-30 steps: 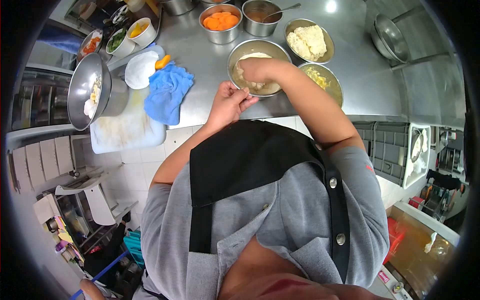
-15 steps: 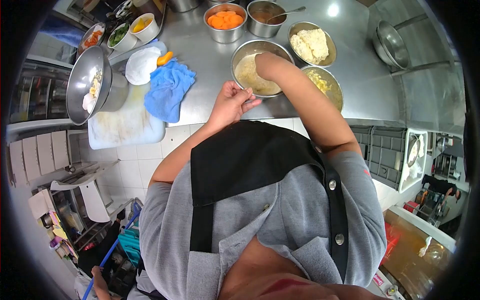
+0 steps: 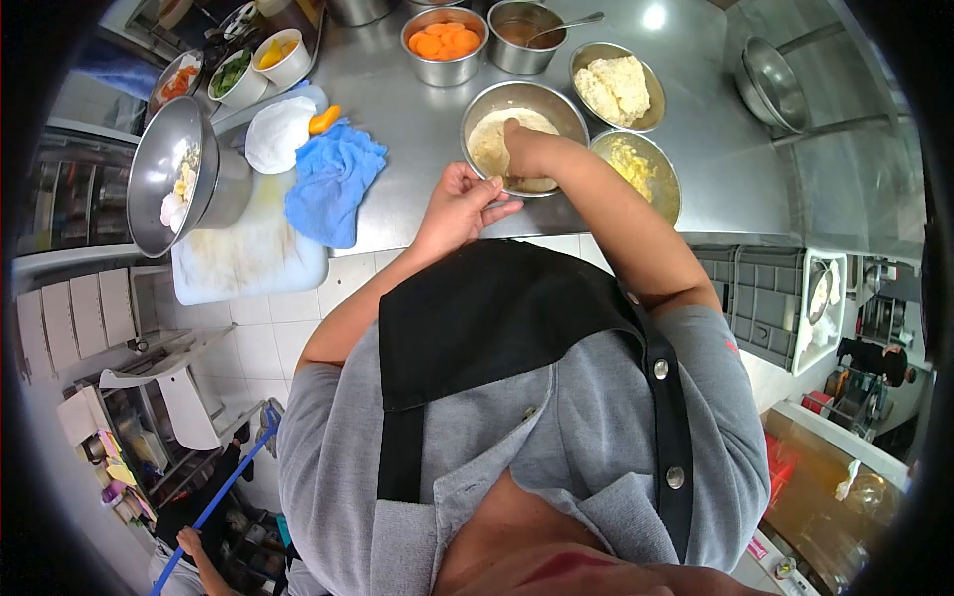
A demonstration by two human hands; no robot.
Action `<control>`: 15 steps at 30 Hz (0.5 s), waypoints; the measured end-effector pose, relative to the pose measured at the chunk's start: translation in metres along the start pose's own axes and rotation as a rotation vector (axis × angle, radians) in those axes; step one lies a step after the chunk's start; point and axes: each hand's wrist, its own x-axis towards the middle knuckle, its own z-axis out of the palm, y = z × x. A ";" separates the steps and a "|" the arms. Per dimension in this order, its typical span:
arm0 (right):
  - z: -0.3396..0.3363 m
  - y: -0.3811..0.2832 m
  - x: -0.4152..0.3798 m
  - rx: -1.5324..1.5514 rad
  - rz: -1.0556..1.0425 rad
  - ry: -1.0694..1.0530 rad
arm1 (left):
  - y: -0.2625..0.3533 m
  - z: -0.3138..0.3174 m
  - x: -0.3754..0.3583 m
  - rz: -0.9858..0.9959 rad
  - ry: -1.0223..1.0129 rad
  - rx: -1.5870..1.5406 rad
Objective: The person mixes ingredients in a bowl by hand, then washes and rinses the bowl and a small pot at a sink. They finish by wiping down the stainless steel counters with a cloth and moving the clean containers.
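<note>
Batter bowl (image 3: 571,104) — a steel bowl standing at the near edge of the counter (image 3: 417,119), in front of the person's chest — holds a pale, wet mixture that covers its floor.

Right hand (image 3: 525,151) is down inside the bowl, knuckles up, over the mixture. Its fingers are turned under and hidden, so I cannot tell how far they are closed or whether they hold a piece. Left hand (image 3: 459,204) rests at the near left rim of the bowl, fingers (image 3: 494,206) curled and pinched on the edge, apparently steadying it.

Around the bowl: crumb bowl (image 3: 616,87) to the far right, heaped with pale crumbs; a bowl of yellowish mix (image 3: 636,169) to the right, touching; orange pieces (image 3: 444,42) in a bowl to the far left; a bowl with a spoon (image 3: 527,35) beyond. A blue cloth (image 3: 333,179) and a white cutting board (image 3: 248,253) lie to the left.

Judgement on progress: work appears mid-stage — the hand is engaged in the wet mixture, and no finished, coated pieces can be seen set out. Crumb heap looks largely undisturbed. Most of the work seems left.
</note>
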 end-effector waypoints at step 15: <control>-0.015 0.003 -0.005 -0.096 -0.025 0.352 | -0.002 -0.006 0.002 -0.014 -0.050 -0.050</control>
